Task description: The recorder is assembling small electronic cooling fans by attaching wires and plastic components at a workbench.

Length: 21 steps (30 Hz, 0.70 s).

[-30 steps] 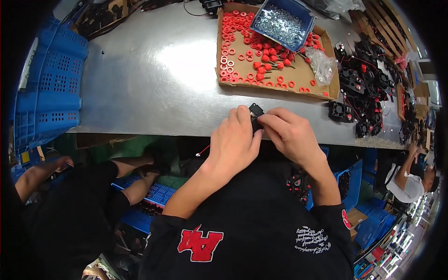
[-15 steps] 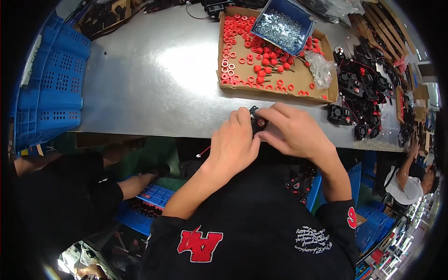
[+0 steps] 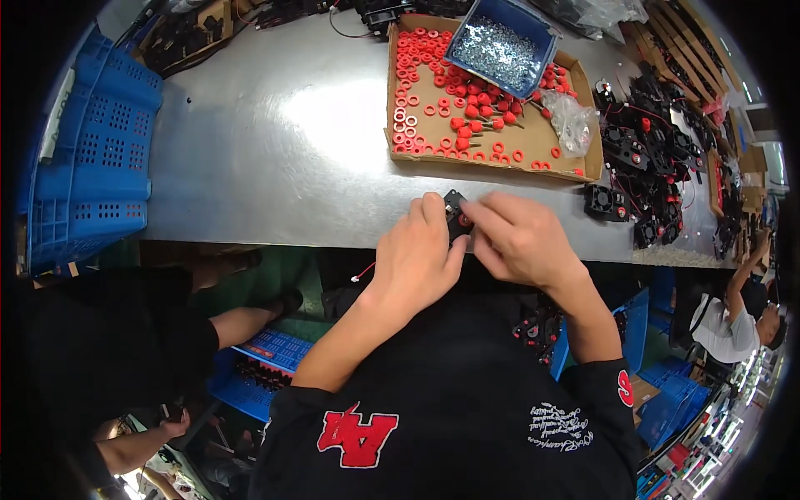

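Note:
My left hand (image 3: 417,254) and my right hand (image 3: 521,237) meet at the near edge of the grey metal table (image 3: 283,150). Between their fingers they hold a small black fan (image 3: 457,215) with a red part on it; most of it is hidden by my fingers. A thin red and white lead (image 3: 363,272) hangs below my left hand. Just beyond my hands lies a flat cardboard tray (image 3: 575,171) strewn with several red washers and red-headed pins (image 3: 467,117).
A blue bin of small silvery screws (image 3: 500,50) sits in the cardboard tray, next to a clear plastic bag (image 3: 571,121). A heap of black fans with wires (image 3: 658,167) covers the table's right side. A blue crate (image 3: 92,158) stands at left. Other people sit at left and far right.
My hands stay together on the fan, shifting only slightly. The person at lower left has moved their arms and legs.

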Available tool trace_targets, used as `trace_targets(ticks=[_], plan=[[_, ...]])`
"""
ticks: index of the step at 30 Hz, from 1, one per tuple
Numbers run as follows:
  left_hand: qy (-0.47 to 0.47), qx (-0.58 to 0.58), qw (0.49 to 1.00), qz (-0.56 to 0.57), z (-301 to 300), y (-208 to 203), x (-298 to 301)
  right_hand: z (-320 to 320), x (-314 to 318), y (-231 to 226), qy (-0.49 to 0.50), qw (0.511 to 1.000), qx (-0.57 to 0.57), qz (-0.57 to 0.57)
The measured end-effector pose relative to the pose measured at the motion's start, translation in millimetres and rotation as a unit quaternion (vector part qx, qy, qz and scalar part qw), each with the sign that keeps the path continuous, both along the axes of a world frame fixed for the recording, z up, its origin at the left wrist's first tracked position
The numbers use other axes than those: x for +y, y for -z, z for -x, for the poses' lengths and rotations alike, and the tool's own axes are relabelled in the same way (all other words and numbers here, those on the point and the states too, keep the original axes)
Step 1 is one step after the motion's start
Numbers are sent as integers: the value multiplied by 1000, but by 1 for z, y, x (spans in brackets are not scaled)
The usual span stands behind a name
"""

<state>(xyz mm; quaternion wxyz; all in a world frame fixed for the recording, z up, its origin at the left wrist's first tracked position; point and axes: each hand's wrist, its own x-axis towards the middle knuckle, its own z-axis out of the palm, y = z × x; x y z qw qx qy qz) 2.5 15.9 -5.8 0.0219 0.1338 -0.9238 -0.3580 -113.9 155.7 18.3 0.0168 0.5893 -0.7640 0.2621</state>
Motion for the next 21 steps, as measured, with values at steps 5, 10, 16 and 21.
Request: trace_targets(ticks=[5, 10, 16, 21], plan=[[4, 2, 1000, 3, 0, -1, -1, -1, 10, 7, 41, 997, 41, -58], [0, 18, 1000, 0, -3, 4, -2, -13, 11, 12, 106, 987, -79, 88], [-55, 55, 962, -260, -11, 5, -12, -33, 19, 26, 243, 911, -299, 146], [-52, 2, 827, -560, -23, 4, -18, -52, 22, 25, 161, 751, -594, 237]])
